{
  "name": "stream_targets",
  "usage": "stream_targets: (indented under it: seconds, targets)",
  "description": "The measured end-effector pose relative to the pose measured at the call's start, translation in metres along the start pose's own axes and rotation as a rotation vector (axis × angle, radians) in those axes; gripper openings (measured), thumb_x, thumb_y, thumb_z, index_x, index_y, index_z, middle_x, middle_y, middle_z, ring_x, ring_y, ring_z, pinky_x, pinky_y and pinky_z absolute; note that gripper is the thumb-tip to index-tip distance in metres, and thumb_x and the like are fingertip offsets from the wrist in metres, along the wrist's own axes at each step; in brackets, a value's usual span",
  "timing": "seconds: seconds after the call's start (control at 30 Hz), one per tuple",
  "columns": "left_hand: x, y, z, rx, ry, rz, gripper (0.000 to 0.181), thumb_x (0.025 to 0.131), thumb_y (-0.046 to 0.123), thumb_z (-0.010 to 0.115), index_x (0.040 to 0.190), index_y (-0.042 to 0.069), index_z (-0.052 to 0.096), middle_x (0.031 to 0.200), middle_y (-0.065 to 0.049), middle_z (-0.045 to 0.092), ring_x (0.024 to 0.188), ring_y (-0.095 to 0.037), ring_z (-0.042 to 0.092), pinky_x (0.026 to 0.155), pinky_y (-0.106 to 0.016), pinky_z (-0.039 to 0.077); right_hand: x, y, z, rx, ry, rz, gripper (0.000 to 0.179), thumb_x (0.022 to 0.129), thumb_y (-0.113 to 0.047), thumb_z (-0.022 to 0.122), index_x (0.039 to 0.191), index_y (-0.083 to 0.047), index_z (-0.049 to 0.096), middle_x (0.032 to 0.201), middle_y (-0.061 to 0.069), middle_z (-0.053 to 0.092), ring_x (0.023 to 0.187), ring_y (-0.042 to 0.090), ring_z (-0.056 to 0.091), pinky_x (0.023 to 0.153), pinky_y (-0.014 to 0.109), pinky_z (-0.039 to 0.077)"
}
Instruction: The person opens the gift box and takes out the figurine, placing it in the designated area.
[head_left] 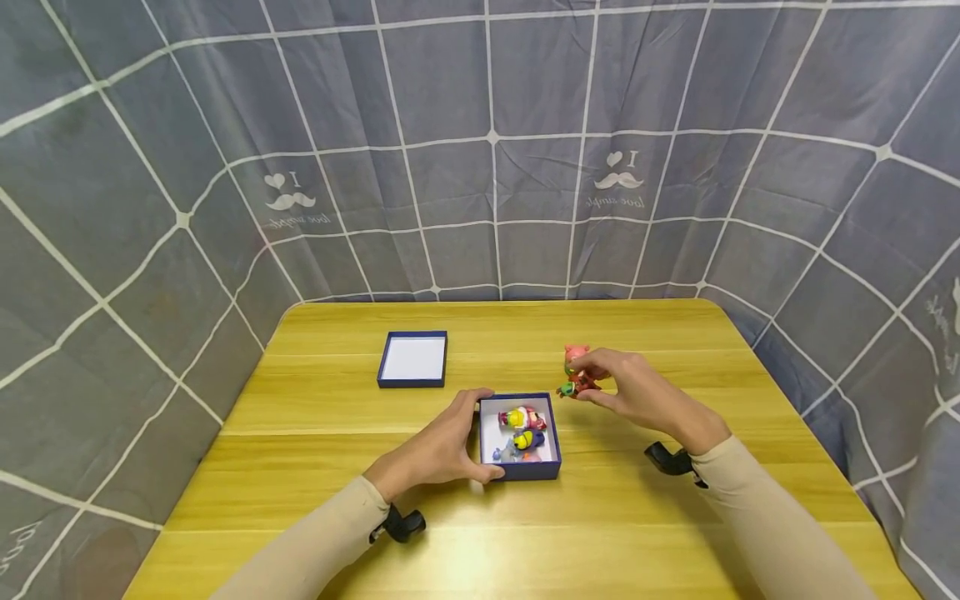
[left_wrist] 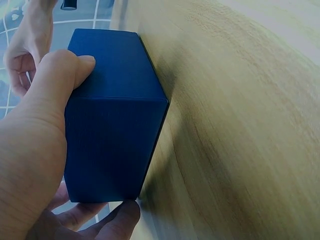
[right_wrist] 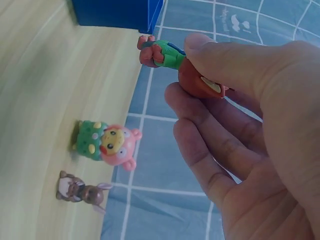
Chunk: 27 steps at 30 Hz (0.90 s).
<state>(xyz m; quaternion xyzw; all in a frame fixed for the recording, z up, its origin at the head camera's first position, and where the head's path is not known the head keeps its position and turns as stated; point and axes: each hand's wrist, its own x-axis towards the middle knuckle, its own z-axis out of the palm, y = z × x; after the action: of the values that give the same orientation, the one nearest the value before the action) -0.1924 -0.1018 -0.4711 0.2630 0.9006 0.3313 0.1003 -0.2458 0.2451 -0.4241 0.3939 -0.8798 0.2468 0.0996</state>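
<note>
My left hand [head_left: 442, 446] grips a blue open-topped box [head_left: 528, 471] from its left, thumb at the near side and fingers toward the far side. Inside its white interior lie several small toy figurines, among them a yellow-and-red one [head_left: 522, 418] and a yellow-and-navy one [head_left: 527, 440]. Over the table to the right, my right hand [head_left: 630, 387] pinches a figurine [right_wrist: 200, 77] with a green body and reddish-brown head between thumb and fingers. Beyond that hand stands a pink-headed figurine [right_wrist: 117, 145] in green. Beside it is a brown rabbit figurine [right_wrist: 80, 190], hidden in the head view.
A shallow blue box lid [head_left: 412, 360] with a white inside lies behind and left of the box. The wooden table [head_left: 337, 342] reaches back to a grey checked curtain [head_left: 450, 183], which also hangs along both sides.
</note>
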Motion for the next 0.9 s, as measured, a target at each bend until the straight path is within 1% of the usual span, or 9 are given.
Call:
stream_targets:
  seconds: [0.2, 0.27, 0.37, 0.57, 0.73, 0.9]
  targets:
    - [0.000, 0.001, -0.001, 0.002, 0.007, 0.005, 0.119, 0.079, 0.050, 0.093, 0.168, 0.013, 0.023, 0.161, -0.013, 0.041, 0.140, -0.026, 0.053, 0.124, -0.047, 0.042, 0.001, 0.007, 0.001, 0.002, -0.005, 0.020, 0.036, 0.087, -0.011, 0.089, 0.120, -0.007, 0.075, 0.109, 0.002, 0.079, 0.092, 0.011, 0.077, 0.080, 0.039, 0.066]
    - [0.000, 0.001, -0.001, 0.002, 0.005, 0.005, 0.119, 0.079, 0.051, 0.093, 0.167, 0.012, 0.023, 0.161, -0.013, 0.041, 0.140, -0.026, 0.053, 0.124, -0.047, 0.042, 0.000, 0.008, 0.001, 0.000, -0.012, 0.024, 0.034, 0.086, -0.012, 0.090, 0.118, -0.008, 0.076, 0.107, 0.001, 0.078, 0.091, 0.010, 0.076, 0.080, 0.039, 0.066]
    - [-0.001, 0.000, -0.001, 0.003, 0.001, 0.008, 0.119, 0.079, 0.052, 0.093, 0.167, 0.011, 0.023, 0.161, -0.013, 0.042, 0.139, -0.025, 0.054, 0.123, -0.047, 0.043, 0.000, 0.011, 0.002, 0.001, -0.025, 0.034, 0.034, 0.086, -0.011, 0.090, 0.117, -0.008, 0.076, 0.107, 0.000, 0.078, 0.091, 0.010, 0.076, 0.080, 0.038, 0.066]
    - [-0.001, 0.000, -0.002, 0.003, 0.004, 0.009, 0.119, 0.079, 0.051, 0.093, 0.168, 0.014, 0.023, 0.160, -0.012, 0.042, 0.137, -0.025, 0.055, 0.123, -0.046, 0.044, 0.000, 0.016, 0.003, -0.004, -0.054, 0.059, 0.034, 0.087, -0.011, 0.089, 0.119, -0.010, 0.077, 0.108, 0.000, 0.078, 0.090, 0.011, 0.076, 0.078, 0.029, 0.063]
    - [-0.001, 0.000, -0.001, 0.003, 0.001, 0.008, 0.119, 0.079, 0.051, 0.093, 0.167, 0.013, 0.023, 0.159, -0.012, 0.043, 0.135, -0.023, 0.055, 0.123, -0.046, 0.044, -0.001, 0.021, 0.004, -0.007, -0.082, 0.071, 0.032, 0.089, -0.011, 0.087, 0.119, -0.010, 0.078, 0.107, -0.001, 0.077, 0.088, 0.012, 0.074, 0.077, 0.030, 0.063]
    - [-0.001, 0.000, -0.001, 0.004, 0.001, 0.007, 0.119, 0.079, 0.051, 0.093, 0.168, 0.014, 0.023, 0.159, -0.012, 0.043, 0.134, -0.023, 0.055, 0.123, -0.045, 0.044, -0.001, 0.025, 0.006, 0.014, -0.094, 0.079, 0.032, 0.089, -0.008, 0.087, 0.120, -0.007, 0.077, 0.109, 0.004, 0.077, 0.091, 0.016, 0.077, 0.079, 0.032, 0.065]
